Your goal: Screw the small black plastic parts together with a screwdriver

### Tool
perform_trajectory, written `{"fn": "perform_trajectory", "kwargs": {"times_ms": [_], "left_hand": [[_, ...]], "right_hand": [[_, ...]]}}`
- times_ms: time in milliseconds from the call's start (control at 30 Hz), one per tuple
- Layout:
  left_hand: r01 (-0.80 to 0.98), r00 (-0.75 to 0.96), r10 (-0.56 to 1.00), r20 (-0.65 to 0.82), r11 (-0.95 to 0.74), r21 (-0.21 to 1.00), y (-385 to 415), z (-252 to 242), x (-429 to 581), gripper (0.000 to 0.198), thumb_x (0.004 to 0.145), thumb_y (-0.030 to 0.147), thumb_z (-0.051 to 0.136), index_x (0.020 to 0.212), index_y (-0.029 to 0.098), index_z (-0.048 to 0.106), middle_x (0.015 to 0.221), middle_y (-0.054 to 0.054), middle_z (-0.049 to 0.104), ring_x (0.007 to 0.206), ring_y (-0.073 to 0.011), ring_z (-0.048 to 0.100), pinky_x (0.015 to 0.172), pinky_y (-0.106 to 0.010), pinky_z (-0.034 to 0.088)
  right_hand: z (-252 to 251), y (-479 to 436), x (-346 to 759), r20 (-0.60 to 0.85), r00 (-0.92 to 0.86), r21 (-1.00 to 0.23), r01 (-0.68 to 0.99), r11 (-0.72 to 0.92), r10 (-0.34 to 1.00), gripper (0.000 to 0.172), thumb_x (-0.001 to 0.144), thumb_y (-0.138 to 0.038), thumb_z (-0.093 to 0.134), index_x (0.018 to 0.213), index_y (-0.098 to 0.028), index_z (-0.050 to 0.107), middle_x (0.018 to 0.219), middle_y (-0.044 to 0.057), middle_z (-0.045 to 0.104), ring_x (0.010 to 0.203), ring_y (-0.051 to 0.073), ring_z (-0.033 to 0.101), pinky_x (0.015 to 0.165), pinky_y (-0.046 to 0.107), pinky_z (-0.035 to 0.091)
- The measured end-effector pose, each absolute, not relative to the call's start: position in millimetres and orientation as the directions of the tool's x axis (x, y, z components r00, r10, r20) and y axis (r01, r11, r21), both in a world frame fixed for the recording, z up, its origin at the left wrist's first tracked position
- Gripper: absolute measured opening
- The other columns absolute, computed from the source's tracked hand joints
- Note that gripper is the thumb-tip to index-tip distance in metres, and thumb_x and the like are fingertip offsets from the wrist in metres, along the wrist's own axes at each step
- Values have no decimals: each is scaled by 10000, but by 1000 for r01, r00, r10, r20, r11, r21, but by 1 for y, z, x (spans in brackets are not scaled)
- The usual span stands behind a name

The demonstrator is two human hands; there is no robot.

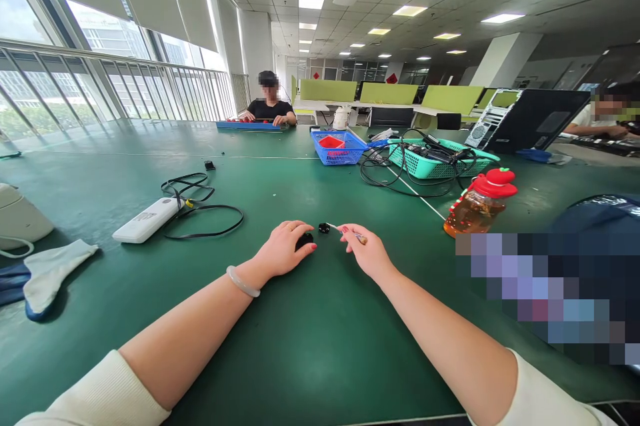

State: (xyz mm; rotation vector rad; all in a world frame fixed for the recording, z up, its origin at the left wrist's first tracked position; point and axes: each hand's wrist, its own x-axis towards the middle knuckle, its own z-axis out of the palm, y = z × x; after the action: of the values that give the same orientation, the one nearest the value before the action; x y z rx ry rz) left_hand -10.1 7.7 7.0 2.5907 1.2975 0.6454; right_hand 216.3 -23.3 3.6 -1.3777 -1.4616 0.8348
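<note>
Left hand (284, 251) curls over a mostly hidden small black part (304, 240); right hand (365, 249) pinches a thin tool (345, 231) whose tip meets another black piece (324, 228).

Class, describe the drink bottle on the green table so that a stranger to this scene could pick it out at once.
Start at the green table and look beyond the right hand. The bottle stands there, nearer than the teal basket. Unlike everything nearby, it holds amber liquid and has a red cap.

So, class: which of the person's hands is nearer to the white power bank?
Left. The left hand lies just right of the white power bank; the right hand lies farther right, beyond the left.
</note>
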Motion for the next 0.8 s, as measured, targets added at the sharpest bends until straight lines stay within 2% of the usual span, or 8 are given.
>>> {"fn": "perform_trajectory", "kwargs": {"times_ms": [133,233,300,367,500,633,800], "left_hand": [[722,546,796,261,-605,337,6,4,-9,305,906,271,466,1192,252,571,1269,-60,626,1239,-261,515,1089,-473,397],[772,479,846,235,-534,345,4,6,-9,370,872,165,418,1204,258,551,1273,-57,624,1262,-263,500,1091,-500,379],[785,451,865,220,-501,364,3,7,-10,403,861,183,440,1246,259,532,1304,-62,606,1278,-269,482,1097,-510,365],[776,460,862,212,-507,374,3,9,-11,446,877,280,484,1323,272,489,1337,-66,585,1297,-284,456,1099,-524,354],[751,537,820,197,-572,330,2,9,-10,476,911,472,484,1363,324,495,1328,-68,575,1271,-309,453,1079,-554,356],[743,567,804,179,-594,308,-2,9,-5,385,927,482,477,1266,348,601,1189,-67,608,1175,-289,498,1035,-516,400],[723,587,795,151,-599,344,-20,17,0,322,938,440,483,1177,348,678,1117,-57,641,1083,-257,548,1001,-450,440]], "right_hand": [[3,-23,216,154,60,-929,349,124,986,490,832,-638,516,986,-219,718,861,57,690,647,158,590,630,300,474],[2,-24,215,149,19,-939,317,136,989,477,837,-630,527,986,-221,722,855,53,689,656,156,586,648,304,476],[2,-24,214,168,-47,-949,264,174,985,465,836,-624,538,945,-214,729,816,46,681,654,153,575,660,306,474],[3,-25,213,200,-87,-959,188,214,976,466,827,-628,551,873,-200,729,746,38,663,637,150,561,662,307,472],[9,-26,215,268,47,-961,85,263,962,471,819,-632,559,784,-189,715,650,24,625,580,139,528,625,300,465],[11,-25,219,273,166,-961,96,260,948,468,820,-626,557,766,-189,715,634,19,612,547,127,503,592,293,455],[10,-25,217,267,140,-961,112,253,953,487,806,-647,559,782,-186,713,635,21,616,540,128,506,584,293,457]]}}
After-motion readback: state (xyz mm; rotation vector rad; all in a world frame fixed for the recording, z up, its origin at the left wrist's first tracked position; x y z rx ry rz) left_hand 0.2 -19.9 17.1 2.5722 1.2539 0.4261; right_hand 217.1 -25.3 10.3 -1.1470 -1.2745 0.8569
